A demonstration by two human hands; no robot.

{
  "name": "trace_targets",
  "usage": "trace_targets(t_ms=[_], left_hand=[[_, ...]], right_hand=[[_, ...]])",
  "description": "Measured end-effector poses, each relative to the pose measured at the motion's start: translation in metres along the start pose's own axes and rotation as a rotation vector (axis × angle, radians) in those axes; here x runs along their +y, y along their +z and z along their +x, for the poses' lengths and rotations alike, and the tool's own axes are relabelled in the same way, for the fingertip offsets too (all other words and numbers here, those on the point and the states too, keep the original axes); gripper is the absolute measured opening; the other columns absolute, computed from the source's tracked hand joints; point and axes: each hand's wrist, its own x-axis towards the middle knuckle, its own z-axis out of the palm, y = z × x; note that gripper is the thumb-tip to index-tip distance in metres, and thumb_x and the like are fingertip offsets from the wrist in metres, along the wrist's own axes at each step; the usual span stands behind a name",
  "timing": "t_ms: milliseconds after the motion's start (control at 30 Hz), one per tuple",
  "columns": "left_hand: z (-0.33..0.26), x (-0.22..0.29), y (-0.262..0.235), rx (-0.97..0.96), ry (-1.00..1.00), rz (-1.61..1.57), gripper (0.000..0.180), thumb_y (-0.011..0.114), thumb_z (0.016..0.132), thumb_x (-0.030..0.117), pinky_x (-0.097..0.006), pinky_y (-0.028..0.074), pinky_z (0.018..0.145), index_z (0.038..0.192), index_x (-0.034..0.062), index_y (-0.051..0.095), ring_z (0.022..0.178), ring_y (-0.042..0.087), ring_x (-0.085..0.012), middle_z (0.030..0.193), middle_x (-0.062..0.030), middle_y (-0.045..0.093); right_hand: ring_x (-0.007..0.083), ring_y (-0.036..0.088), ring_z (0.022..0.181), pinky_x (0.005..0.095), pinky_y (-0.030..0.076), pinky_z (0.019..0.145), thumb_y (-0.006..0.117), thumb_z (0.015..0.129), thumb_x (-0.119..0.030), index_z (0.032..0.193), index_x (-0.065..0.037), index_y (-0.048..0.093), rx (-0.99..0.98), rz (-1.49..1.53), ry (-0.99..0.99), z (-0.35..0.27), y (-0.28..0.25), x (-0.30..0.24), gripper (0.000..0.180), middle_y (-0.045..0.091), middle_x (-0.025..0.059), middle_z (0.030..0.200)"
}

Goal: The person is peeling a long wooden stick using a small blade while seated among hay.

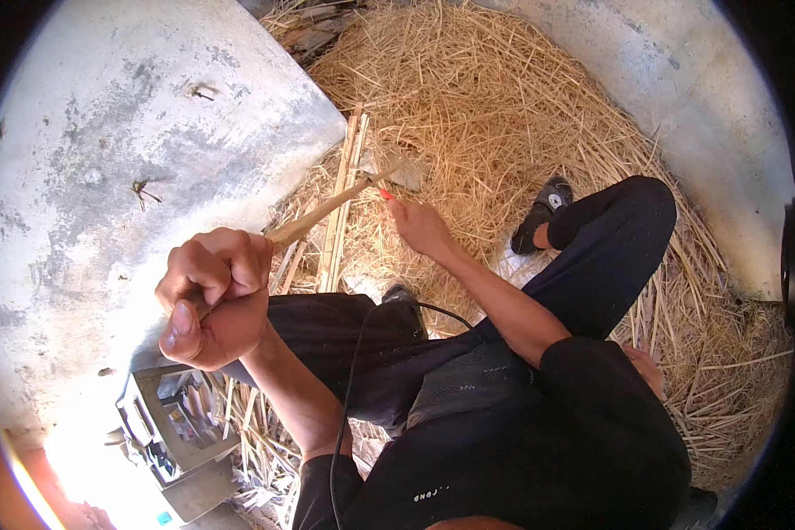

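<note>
My left hand (216, 296), raised on the left, is closed round the near end of a long tan bamboo strip (322, 210). The strip slants away to the upper right and narrows toward its far end. My right hand (422, 228) is closed just right of and below that far end. Past its thumb shows the red part of a small tool (385, 193), which looks like a knife handle; the rest is hidden by the fingers and the strip, and I cannot make out a blade. Whether the tool touches the strip, I cannot tell.
Tan shavings (495, 106) cover the floor ahead and to the right. Long split strips (343, 208) lie beyond my left leg. A pale, stained wall (168, 115) stands on the left, another (662, 71) at upper right. An open-sided box (181, 424) with small items sits lower left. A black cable (349, 389) crosses my lap.
</note>
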Motion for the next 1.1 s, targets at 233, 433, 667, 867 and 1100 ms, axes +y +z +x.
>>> trace_targets(t_ms=[233,433,667,867,1100], left_hand=[[0.003,-0.003,0.006,-0.099,0.012,0.105,0.043,0.045,0.08,0.038,-0.026,0.013,0.035,0.054,0.0085,0.029,0.035,0.019,-0.0098,0.043,-0.0025,0.028],[0.01,-0.004,0.012,-0.213,0.011,0.108,0.043,0.044,0.08,0.039,-0.025,0.014,0.033,0.053,0.0084,0.029,0.033,0.022,-0.0102,0.041,-0.0027,0.028],[0.01,-0.021,0.033,0.176,0.158,0.041,0.061,0.034,0.087,0.062,-0.024,0.015,0.035,0.057,0.0097,0.027,0.039,0.017,-0.008,0.048,0.0,0.026],[0.014,-0.02,0.018,0.416,0.257,0.207,0.061,0.022,0.091,0.061,-0.025,0.013,0.035,0.056,0.0107,0.029,0.037,0.016,-0.0093,0.045,-0.002,0.026],[0.009,-0.022,0.038,0.414,0.198,0.104,0.052,0.027,0.094,0.046,-0.026,0.008,0.038,0.052,0.0148,0.024,0.039,0.005,-0.0081,0.039,0.0023,0.016]], right_hand=[[0.0363,0.055,0.056,0.0449,0.041,0.054,0.031,0.095,-0.033,0.107,-0.003,0.06,0.105,0.356,-0.243,-0.017,-0.043,-0.061,0.043,0.055,0.0216,0.061],[0.0358,0.054,0.062,0.045,0.041,0.061,0.034,0.094,-0.035,0.096,0.001,0.059,0.014,0.127,0.045,-0.002,-0.018,-0.006,0.044,0.056,0.0216,0.066],[0.0376,0.058,0.068,0.0468,0.043,0.065,0.03,0.094,-0.039,0.093,0.001,0.059,0.066,0.27,-0.118,-0.006,-0.003,-0.023,0.05,0.058,0.0224,0.069],[0.0334,0.053,0.053,0.0435,0.039,0.053,0.034,0.095,-0.035,0.085,0.003,0.058,0.187,0.317,-0.122,-0.01,-0.032,-0.041,0.046,0.054,0.0176,0.061],[0.0331,0.051,0.052,0.0443,0.041,0.054,0.031,0.095,-0.035,0.087,0.003,0.059,0.21,0.152,-0.083,-0.002,0.013,0.014,0.048,0.052,0.0176,0.059]])
